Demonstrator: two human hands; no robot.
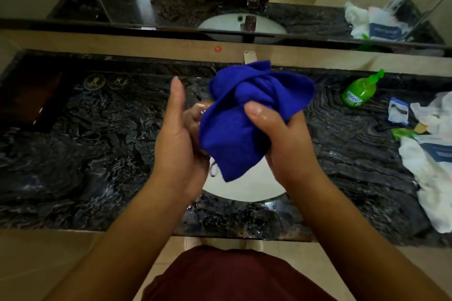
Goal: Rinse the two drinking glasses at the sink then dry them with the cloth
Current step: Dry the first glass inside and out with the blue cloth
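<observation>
Right hand (281, 137) is gripping the bunched blue microfibre cloth (244, 115); left hand (178, 134) is cupping the clear drinking glass (195, 117) (mostly hidden); advisable: rotating the glass, holding firmly while wet.

A bunched blue cloth (244, 117), held above the white sink (244, 189), wraps a clear drinking glass (199, 117) of which only a sliver shows at its left edge, while a second clear glass (264, 225) stands on the dark counter's front edge.
</observation>
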